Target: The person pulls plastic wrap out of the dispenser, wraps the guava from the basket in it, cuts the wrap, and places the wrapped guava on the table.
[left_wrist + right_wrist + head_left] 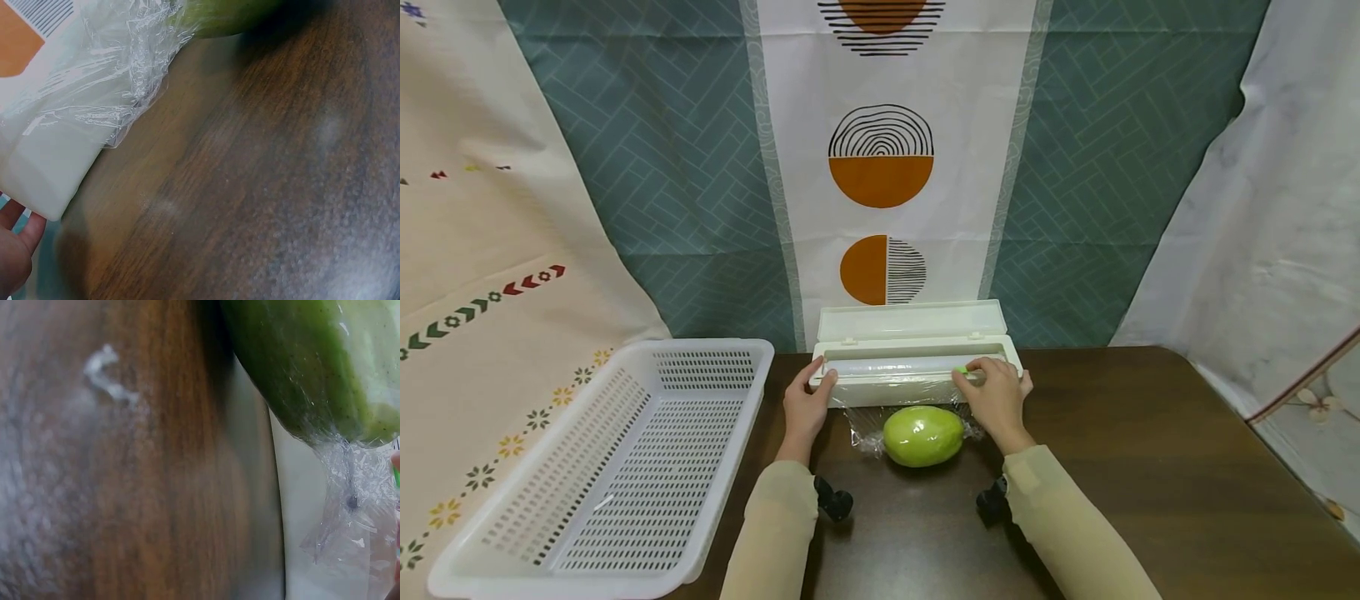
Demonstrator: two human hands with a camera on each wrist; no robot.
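A white cling film dispenser (pixel 917 392) stands with its lid (pixel 913 320) raised and a roll of film (pixel 887 365) inside. My left hand (pixel 805 411) grips its left end, thumb at the front edge. At the dispenser's right end, my right hand (pixel 997 402) pinches a small green slide cutter (pixel 960 369) on the front rim between thumb and fingers. Just in front lies a smooth green fruit (pixel 922 437) wrapped in clear film, gathered at both ends. Crinkled cling film (pixel 134 69) also hangs over the dispenser's front in the left wrist view.
To the left is a large white perforated plastic basket (pixel 696 467). Everything rests on a dark brown wooden table (pixel 1135 475). A patterned cloth (pixel 880 192) hangs directly behind the dispenser. Shiny film twists (pixel 350 494) trail from the fruit's end.
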